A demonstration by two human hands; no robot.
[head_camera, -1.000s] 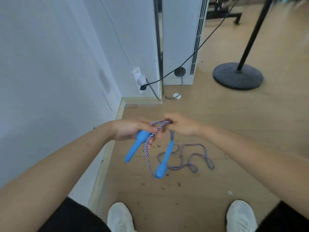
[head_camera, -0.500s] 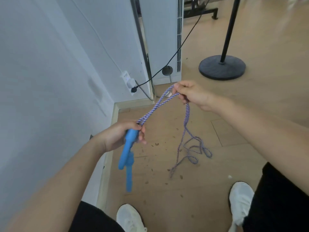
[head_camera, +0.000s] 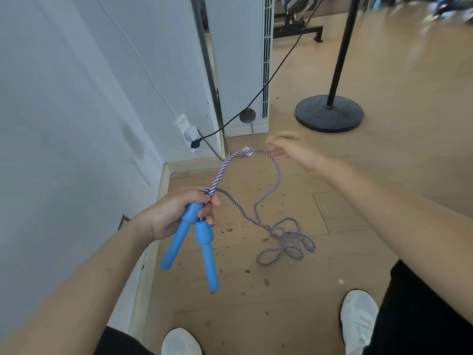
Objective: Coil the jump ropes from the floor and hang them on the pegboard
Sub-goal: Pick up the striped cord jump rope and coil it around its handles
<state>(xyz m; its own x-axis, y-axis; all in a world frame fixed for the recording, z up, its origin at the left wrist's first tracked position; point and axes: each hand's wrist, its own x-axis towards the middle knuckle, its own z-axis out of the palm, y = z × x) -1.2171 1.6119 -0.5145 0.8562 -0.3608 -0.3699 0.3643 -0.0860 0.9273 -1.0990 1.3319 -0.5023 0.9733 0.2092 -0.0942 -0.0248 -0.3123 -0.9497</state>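
Well, head view: I am looking down past two bare arms at a wooden floor [head_camera: 256, 316] beside a white wall [head_camera: 64, 124].
Left side: the left hand [head_camera: 179, 213] has its fingers curled tight round the tops of both blue handles [head_camera: 202, 242]; the handles hang down from the fist and splay apart at their lower ends.
Rope: the jump rope [head_camera: 275, 170], striped purple and white, leaves the top of that fist, arcs up and away to the other hand, then drops back down.
Right side: the right hand [head_camera: 294, 152] is raised further from me, and the top of the rope's arc meets its fingertips. It is blurred, so I cannot tell whether the fingers pinch the rope or it only lies over them.
Slack: the rest of the rope lies in a loose tangle [head_camera: 286, 242] on the floor, between the two arms.
Floor: small dark scraps are scattered around the tangle.
Feet: two white shoes [head_camera: 358, 313] show at the bottom edge.
Wall: a socket [head_camera: 188, 131] with plugs in it sits low, near the corner.
Beyond: a black cable [head_camera: 276, 70] crosses a white slatted unit [head_camera: 238, 60], and a round black stand base [head_camera: 329, 114] rests on the floor, well apart from the rope.
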